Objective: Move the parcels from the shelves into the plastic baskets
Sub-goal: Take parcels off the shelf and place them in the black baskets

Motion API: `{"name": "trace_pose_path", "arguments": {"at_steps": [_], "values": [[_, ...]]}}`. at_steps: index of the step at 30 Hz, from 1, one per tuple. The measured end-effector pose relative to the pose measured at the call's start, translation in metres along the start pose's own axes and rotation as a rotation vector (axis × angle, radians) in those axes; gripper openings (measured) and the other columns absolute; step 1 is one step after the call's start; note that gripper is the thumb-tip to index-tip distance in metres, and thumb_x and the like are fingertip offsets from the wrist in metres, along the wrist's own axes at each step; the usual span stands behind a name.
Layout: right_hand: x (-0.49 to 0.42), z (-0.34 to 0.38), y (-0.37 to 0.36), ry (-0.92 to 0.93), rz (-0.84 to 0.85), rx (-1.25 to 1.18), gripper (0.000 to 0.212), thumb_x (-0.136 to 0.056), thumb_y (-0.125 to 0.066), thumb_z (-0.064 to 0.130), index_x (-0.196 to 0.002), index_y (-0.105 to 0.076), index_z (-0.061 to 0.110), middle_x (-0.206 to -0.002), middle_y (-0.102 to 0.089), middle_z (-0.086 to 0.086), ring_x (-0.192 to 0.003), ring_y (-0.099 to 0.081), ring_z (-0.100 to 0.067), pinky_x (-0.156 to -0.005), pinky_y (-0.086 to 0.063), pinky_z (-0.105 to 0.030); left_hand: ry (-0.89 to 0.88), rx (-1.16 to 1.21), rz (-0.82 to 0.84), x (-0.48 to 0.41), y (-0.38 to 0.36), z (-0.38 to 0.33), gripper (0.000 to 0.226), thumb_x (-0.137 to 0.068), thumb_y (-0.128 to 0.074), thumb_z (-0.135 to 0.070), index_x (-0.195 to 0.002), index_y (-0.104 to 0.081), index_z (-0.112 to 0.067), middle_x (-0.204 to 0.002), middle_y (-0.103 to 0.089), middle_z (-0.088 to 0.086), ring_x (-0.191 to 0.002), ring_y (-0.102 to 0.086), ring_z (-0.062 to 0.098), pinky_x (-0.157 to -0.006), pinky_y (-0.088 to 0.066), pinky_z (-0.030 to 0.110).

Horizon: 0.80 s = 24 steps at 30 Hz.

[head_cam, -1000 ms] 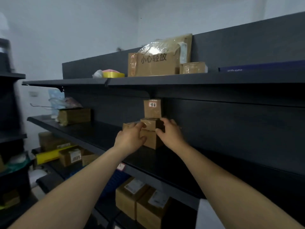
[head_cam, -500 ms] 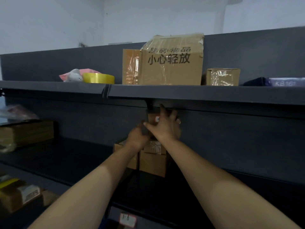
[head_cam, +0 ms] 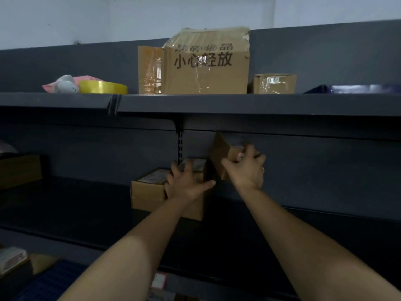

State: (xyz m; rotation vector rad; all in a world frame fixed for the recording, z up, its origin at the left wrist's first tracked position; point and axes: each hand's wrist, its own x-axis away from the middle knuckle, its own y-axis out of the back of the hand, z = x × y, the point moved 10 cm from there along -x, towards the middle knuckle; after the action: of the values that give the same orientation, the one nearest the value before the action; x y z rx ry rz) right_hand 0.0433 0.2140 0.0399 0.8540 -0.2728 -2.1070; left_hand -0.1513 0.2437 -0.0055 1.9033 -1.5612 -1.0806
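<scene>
The right hand [head_cam: 246,170] grips a small box [head_cam: 223,154], tilted and lifted clear of the middle shelf [head_cam: 303,205], just under the top shelf [head_cam: 217,104]. Just left of it, the left hand [head_cam: 186,184] lies spread over a stacked box [head_cam: 196,168], fingers curled on top. Further left of that hand, touching the stack, sits a low box [head_cam: 147,192]. Above both hands, the top shelf carries a big carton [head_cam: 206,70].
</scene>
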Motion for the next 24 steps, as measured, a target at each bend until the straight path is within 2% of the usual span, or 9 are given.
{"name": "trace_pose_path", "arguments": {"at_steps": [2,5,8,13,19,24], "values": [[0.004,-0.026,0.008,-0.024,0.02,0.014,0.074,-0.078,-0.069,0.04,-0.139,-0.032,0.023,-0.132,-0.033,-0.016,-0.116,-0.045,-0.041,-0.084,-0.043,-0.039,0.074,0.004,-0.04,-0.002,-0.01,0.002,0.099,-0.072,-0.066,-0.065,-0.148,-0.01,-0.036,-0.158,0.01,0.009,-0.142,-0.008,0.041,-0.113,-0.019,0.05],[0.008,-0.051,0.014,0.01,0.052,0.051,0.074,-0.078,-0.069,0.037,-0.141,-0.032,0.025,-0.132,-0.033,-0.016,-0.116,-0.046,-0.041,-0.091,-0.044,-0.042,0.106,0.037,-0.208,-0.001,-0.007,0.009,0.083,-0.076,-0.069,-0.051,-0.143,-0.025,-0.026,-0.155,-0.003,0.016,-0.133,-0.023,0.045,-0.108,-0.029,0.048],[0.012,-0.064,0.024,0.038,0.057,0.05,0.078,-0.077,-0.071,0.035,-0.143,-0.031,0.028,-0.132,-0.033,-0.014,-0.116,-0.047,-0.039,-0.096,-0.044,-0.044,0.031,0.082,-0.281,0.01,-0.009,-0.004,0.078,-0.076,-0.072,-0.038,-0.14,-0.031,-0.018,-0.15,-0.012,0.021,-0.129,-0.028,0.043,-0.106,-0.032,0.044],[0.028,-0.085,0.074,0.026,-0.019,-0.013,0.079,-0.074,-0.074,0.029,-0.141,-0.032,0.024,-0.133,-0.032,-0.013,-0.115,-0.047,-0.039,-0.096,-0.046,-0.044,-0.18,0.217,-0.312,0.064,-0.026,-0.055,0.077,-0.071,-0.077,-0.019,-0.137,-0.037,-0.013,-0.146,-0.016,0.02,-0.131,-0.025,0.036,-0.109,-0.026,0.03],[0.069,-0.126,0.2,0.133,-0.131,0.056,0.079,-0.074,-0.077,0.029,-0.139,-0.033,0.023,-0.139,-0.028,-0.011,-0.118,-0.046,-0.036,-0.099,-0.046,-0.045,-0.26,0.336,-0.318,0.154,-0.063,-0.128,0.074,-0.065,-0.079,-0.004,-0.129,-0.041,-0.009,-0.145,-0.015,0.02,-0.132,-0.025,0.036,-0.108,-0.022,0.025],[0.115,-0.207,0.361,0.091,-0.269,0.168,0.076,-0.074,-0.077,0.029,-0.138,-0.035,0.024,-0.141,-0.027,-0.009,-0.122,-0.043,-0.034,-0.099,-0.046,-0.042,-0.335,0.458,-0.157,0.238,-0.139,-0.253,0.073,-0.062,-0.079,0.0,-0.123,-0.04,-0.009,-0.142,-0.015,0.015,-0.131,-0.023,0.033,-0.103,-0.026,0.021]]}}
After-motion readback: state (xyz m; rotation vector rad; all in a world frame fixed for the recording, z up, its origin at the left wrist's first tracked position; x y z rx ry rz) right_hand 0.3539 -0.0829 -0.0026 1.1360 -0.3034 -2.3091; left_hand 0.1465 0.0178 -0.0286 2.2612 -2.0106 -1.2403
